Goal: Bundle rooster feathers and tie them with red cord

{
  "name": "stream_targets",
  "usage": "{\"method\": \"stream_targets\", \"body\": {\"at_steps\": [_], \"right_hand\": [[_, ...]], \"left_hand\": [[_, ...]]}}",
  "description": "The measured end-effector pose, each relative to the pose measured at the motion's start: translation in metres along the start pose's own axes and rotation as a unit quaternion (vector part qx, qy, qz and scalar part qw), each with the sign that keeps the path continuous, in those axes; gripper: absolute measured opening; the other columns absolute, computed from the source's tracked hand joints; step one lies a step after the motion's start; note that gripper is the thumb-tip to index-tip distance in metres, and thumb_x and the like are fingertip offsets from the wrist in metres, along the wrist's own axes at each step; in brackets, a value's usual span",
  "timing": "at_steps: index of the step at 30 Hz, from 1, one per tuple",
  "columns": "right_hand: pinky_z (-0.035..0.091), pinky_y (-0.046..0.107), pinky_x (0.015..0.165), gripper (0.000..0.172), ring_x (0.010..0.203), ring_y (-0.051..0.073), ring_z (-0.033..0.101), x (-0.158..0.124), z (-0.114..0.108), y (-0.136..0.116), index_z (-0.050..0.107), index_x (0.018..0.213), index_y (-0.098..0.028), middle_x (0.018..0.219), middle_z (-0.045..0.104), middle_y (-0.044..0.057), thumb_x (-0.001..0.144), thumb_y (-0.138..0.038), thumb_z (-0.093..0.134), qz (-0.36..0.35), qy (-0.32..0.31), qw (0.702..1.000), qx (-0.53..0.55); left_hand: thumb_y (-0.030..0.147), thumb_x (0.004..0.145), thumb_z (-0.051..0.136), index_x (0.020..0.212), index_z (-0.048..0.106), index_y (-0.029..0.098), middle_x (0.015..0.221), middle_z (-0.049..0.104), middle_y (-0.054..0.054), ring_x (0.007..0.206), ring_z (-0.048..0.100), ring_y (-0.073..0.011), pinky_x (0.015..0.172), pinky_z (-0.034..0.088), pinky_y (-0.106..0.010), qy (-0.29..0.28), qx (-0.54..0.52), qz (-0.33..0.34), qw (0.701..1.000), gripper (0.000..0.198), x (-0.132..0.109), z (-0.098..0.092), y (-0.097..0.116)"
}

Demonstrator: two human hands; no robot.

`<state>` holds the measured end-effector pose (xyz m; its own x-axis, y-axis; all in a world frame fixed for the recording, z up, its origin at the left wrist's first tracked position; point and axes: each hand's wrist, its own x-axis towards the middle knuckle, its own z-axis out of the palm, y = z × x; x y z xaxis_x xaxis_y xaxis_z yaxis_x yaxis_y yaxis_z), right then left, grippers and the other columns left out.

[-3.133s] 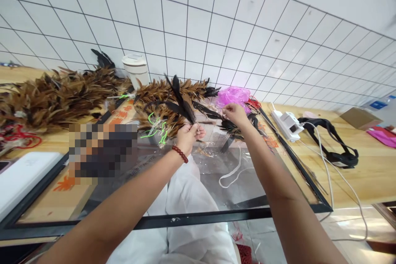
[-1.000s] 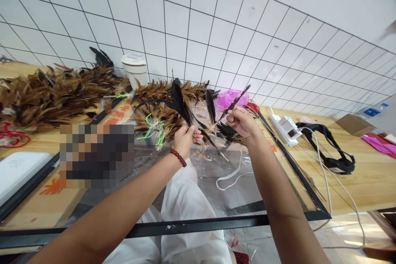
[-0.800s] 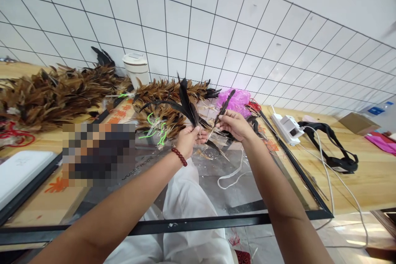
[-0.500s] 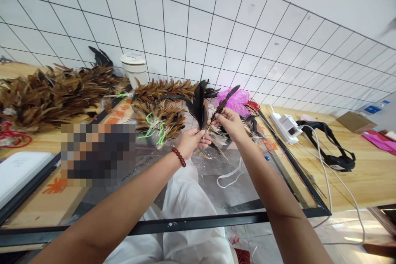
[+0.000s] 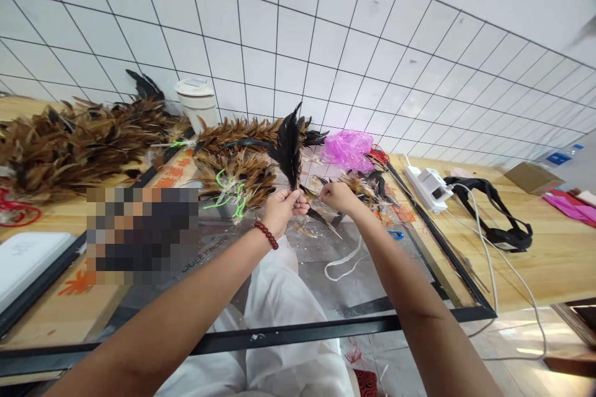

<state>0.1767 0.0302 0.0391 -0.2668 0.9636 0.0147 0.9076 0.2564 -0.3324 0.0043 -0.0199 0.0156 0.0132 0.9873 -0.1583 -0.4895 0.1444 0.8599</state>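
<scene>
Looks to me like a small craft workshop, or at least a craft corner. Black feathers (image 5: 289, 146) are held up above a clear panel edged in black (image 5: 326, 329), where pale feather scraps (image 5: 305, 231) lie scattered. Thick brown plumes (image 5: 69, 142) are heaped along the left, with red cord (image 5: 5, 200) and bright green ties (image 5: 241, 206) close by. The wooden worktop (image 5: 559, 254) runs along a white tiled wall (image 5: 261, 43), and over on the right I see a power strip (image 5: 426, 189) and a cardboard box (image 5: 529, 178)
</scene>
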Motion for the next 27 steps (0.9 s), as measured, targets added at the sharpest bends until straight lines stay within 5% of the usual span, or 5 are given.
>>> {"method": "stream_targets", "body": {"at_steps": [4,9,12,19,27], "right_hand": [[0.036,0.019,0.051,0.006,0.054,0.009,0.052,-0.002,-0.014,0.002,0.065,0.072,-0.014,0.06,0.062,0.0,0.074,-0.02,0.066,0.038,-0.012,0.981,0.188],[0.04,0.017,0.045,0.015,0.05,0.007,0.053,-0.007,-0.028,0.004,0.062,0.071,-0.014,0.065,0.064,0.002,0.071,-0.026,0.07,0.084,-0.068,0.878,0.466],[0.039,0.017,0.044,0.029,0.049,0.005,0.05,-0.008,-0.027,0.002,0.064,0.072,-0.012,0.064,0.063,0.002,0.066,-0.038,0.076,0.053,-0.103,0.837,0.534],[0.019,0.019,0.041,0.037,0.042,0.003,0.029,-0.008,-0.02,-0.008,0.056,0.061,-0.015,0.045,0.038,-0.008,0.063,-0.047,0.075,0.014,-0.004,0.858,0.514],[0.032,0.023,0.053,0.033,0.054,0.008,0.041,-0.007,0.0,-0.034,0.06,0.059,-0.016,0.055,0.05,-0.004,0.064,-0.046,0.071,-0.07,0.043,0.895,0.437]], "left_hand": [[0.019,0.079,0.065,0.078,0.06,0.01,0.06,0.063,-0.001,0.051,0.063,-0.0102,0.051,0.052,-0.02,0.022,-0.019,0.01,1.0,0.011,0.001,-0.001,0.0],[0.015,0.083,0.06,0.077,0.06,0.009,0.062,0.065,-0.003,0.052,0.064,-0.011,0.053,0.053,-0.021,0.027,-0.024,0.004,0.999,0.008,0.0,0.0,0.001],[0.013,0.084,0.058,0.077,0.06,0.009,0.068,0.068,-0.006,0.056,0.066,-0.012,0.057,0.055,-0.023,0.022,-0.021,-0.011,0.999,0.008,-0.001,0.002,0.003],[0.013,0.085,0.057,0.077,0.06,0.009,0.07,0.069,-0.007,0.056,0.066,-0.012,0.056,0.055,-0.023,0.04,-0.036,-0.009,0.999,0.009,-0.002,0.003,0.004],[0.017,0.08,0.065,0.078,0.062,0.008,0.068,0.069,-0.008,0.056,0.067,-0.0138,0.051,0.053,-0.021,-0.014,-0.001,-0.032,0.999,0.009,-0.001,0.001,0.002]]}}
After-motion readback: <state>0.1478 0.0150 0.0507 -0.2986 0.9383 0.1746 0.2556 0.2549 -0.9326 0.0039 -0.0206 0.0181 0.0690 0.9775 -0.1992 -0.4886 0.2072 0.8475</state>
